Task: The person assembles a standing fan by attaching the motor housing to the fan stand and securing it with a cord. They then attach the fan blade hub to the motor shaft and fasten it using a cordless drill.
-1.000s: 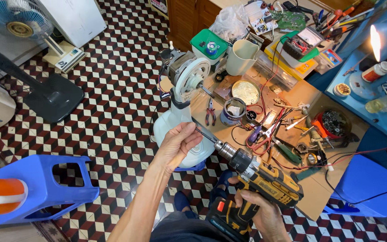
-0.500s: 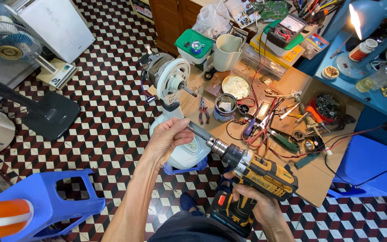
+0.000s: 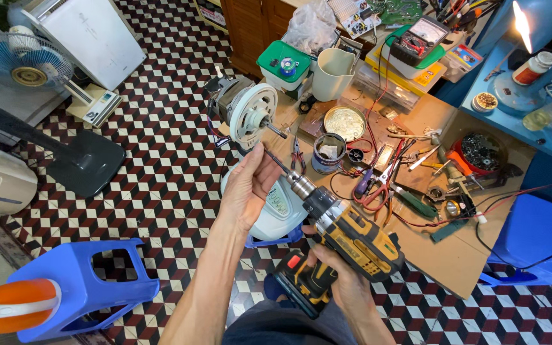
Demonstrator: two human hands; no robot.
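The right hand [image 3: 337, 281] is gripping the handle of a yellow and black cordless drill [image 3: 346, 239], fingers wrapped closed around it, low in the middle of the view above the checkered floor [image 3: 154, 160]. The drill's long axis is running diagonally, up and to the left, with its bit [image 3: 275, 161] pointing toward the white fan motor [image 3: 250, 115] standing at the corner of the cluttered wooden table [image 3: 429, 249]. The left hand [image 3: 248, 185] is pinching the bit between thumb and fingertips, just ahead of the chuck. Pliers [image 3: 297, 153] are lying just beside the bit on the table.
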